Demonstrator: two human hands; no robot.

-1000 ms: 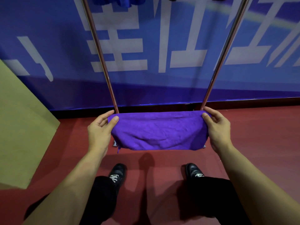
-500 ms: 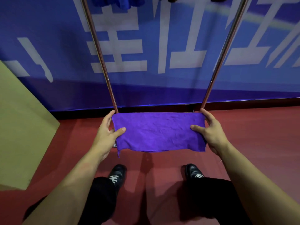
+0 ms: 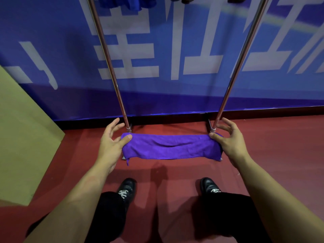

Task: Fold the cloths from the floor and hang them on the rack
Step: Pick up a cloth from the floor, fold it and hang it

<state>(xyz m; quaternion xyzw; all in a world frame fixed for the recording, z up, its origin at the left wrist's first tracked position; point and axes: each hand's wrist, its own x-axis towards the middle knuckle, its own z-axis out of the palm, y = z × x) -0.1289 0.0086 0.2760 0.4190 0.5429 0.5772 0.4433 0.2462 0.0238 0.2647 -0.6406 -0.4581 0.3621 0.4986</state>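
Change: since half a second back the purple cloth has gone from a flat sheet to a narrow doubled band, and my thumbs have slid to its end corners
Left hand: thumb pinching the band's left end, other fingers spread loose above it
Right hand: thumb pinching the right end, fingers fanned out and touching nothing I can make out
Cloth: held in the air between both hands, above the red floor, just in front of the rack's feet
Axis: long side runs left to right, each hand equally near its own end
Rack: two steel uprights rise beyond the cloth; hanging bar out of view overhead, so I judge a lift upward comes next
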